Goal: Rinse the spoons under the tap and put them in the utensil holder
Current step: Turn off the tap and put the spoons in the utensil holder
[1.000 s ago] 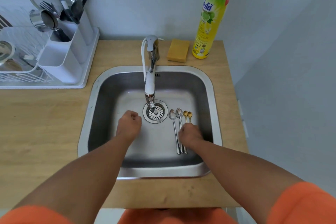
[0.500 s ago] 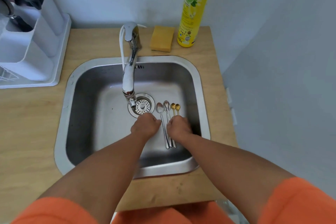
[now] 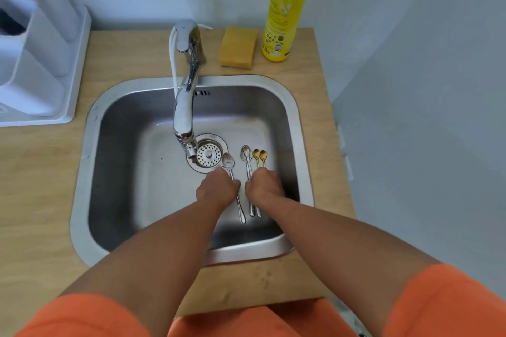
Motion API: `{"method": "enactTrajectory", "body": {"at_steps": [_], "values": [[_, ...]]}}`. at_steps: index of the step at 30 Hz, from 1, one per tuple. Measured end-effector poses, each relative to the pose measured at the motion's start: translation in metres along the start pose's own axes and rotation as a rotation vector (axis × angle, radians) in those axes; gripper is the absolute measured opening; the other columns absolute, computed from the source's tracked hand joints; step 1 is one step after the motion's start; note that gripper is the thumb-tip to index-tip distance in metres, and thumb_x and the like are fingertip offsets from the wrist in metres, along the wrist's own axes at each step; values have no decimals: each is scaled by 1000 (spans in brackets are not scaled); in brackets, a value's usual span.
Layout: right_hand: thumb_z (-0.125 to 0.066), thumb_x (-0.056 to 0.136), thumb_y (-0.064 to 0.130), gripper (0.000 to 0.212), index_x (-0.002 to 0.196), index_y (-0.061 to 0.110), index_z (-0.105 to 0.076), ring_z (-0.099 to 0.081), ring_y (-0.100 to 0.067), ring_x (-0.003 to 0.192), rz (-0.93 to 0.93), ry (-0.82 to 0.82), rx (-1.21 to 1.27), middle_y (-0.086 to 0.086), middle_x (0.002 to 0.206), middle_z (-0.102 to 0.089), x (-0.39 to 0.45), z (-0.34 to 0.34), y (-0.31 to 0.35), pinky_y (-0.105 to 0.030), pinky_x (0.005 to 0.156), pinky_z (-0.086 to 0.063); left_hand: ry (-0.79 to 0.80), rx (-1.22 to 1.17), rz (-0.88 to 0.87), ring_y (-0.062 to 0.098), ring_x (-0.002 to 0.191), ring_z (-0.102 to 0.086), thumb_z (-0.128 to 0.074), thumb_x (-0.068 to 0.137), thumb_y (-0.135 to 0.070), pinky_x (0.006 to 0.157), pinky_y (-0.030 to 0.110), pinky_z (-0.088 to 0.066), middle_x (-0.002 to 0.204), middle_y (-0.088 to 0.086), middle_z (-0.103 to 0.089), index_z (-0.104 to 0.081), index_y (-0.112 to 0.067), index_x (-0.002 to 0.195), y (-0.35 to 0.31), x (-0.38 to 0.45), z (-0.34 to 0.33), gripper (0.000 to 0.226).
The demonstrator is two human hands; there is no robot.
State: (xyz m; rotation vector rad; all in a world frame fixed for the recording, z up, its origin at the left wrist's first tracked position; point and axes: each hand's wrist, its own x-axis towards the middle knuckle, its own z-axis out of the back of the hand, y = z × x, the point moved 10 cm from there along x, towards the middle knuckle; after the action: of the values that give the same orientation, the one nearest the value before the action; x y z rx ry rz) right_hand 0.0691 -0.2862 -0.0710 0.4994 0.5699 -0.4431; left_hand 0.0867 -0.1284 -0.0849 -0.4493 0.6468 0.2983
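Head view, sink: a steel sink (image 3: 297, 107) is set in a wooden tabletop (image 3: 32, 186), with the tap (image 3: 184, 107) reaching over the drain strainer (image 3: 208, 155).
Head view, spoons: four lie on the sink floor right of the drain, bowls pointing away from the person. The leftmost silver spoon (image 3: 229, 162) lies slightly apart, then the second silver spoon (image 3: 246, 152), then two gold spoons (image 3: 259, 155) side by side.
Left hand: the left hand (image 3: 217, 189) is down on the leftmost silver spoon's handle, fingers curled; a firm grip on it cannot be told.
Right hand: the right hand (image 3: 263, 186) covers the handles of the other three spoons, fingers curled under; what it holds cannot be told.
Utensil holder: the white utensil holder (image 3: 35, 44) stands on the tabletop at far left, well apart from the spoons.
Behind the sink: a yellow sponge (image 3: 237, 47) lies just beside a yellow soap bottle (image 3: 284, 8).
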Motion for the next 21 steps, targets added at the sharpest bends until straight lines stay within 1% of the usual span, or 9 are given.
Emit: {"method": "enactTrajectory", "body": {"at_steps": [3,5,7,11,13,15,17,19,21], "values": [[-65,93,20,13,99,11,-71,-70,-33,98,7,-43,-71,-12,108,-70,1,2,6,-30,66,-48,18,6,-1,33,98,-66,-61,89,-40,76,33,-45,97,6,-59,-58,-15,94,8,-3,0,26],[-65,92,19,11,99,13,-70,-70,-32,101,13,-48,-104,-11,110,-70,3,2,9,-30,67,-49,27,-22,9,32,95,-66,-61,87,-41,75,33,-46,99,8,-64,-60,-14,94,16,-4,0,29],[-65,91,20,5,94,17,-67,-70,-31,101,19,-48,-136,-9,110,-70,6,1,10,-31,67,-48,23,-58,22,30,89,-65,-60,86,-43,73,33,-47,99,9,-67,-63,-14,94,25,-6,2,30],[-64,91,22,9,99,17,-66,-69,-31,105,34,-38,-193,-8,113,-69,11,0,10,-32,70,-47,28,-120,46,30,87,-62,-58,87,-45,75,34,-48,95,7,-64,-61,-16,92,40,-9,6,29],[-63,90,23,5,93,21,-59,-69,-31,104,61,-25,-211,-7,112,-69,12,-2,15,-32,69,-47,24,-183,59,31,88,-64,-56,86,-44,76,35,-51,95,9,-66,-61,-15,89,47,-10,13,30],[-61,88,24,9,88,21,-53,-67,-29,97,92,-8,-237,-7,107,-68,13,-4,20,-30,66,-45,20,-256,71,35,88,-68,-53,84,-43,78,38,-57,96,14,-69,-63,-12,85,54,-10,20,33],[-62,85,28,14,82,20,-51,-60,-25,82,109,5,-250,-5,95,-64,13,-6,22,-28,60,-42,5,-301,60,36,86,-67,-53,84,-39,76,38,-58,93,16,-70,-61,-11,76,60,-10,27,30],[-63,83,35,24,73,21,-46,-52,-19,69,110,8,-250,1,81,-55,12,-6,22,-25,52,-37,-9,-346,42,36,84,-67,-53,86,-34,75,42,-61,86,13,-69,-59,-11,72,65,-9,33,28],[-62,81,41,27,71,21,-46,-52,-19,66,118,13,-228,2,74,-50,8,-7,23,-25,51,-36,-33,-415,40,35,80,-67,-53,87,-30,73,46,-63,82,9,-69,-57,-12,74,71,-9,38,23]]}}
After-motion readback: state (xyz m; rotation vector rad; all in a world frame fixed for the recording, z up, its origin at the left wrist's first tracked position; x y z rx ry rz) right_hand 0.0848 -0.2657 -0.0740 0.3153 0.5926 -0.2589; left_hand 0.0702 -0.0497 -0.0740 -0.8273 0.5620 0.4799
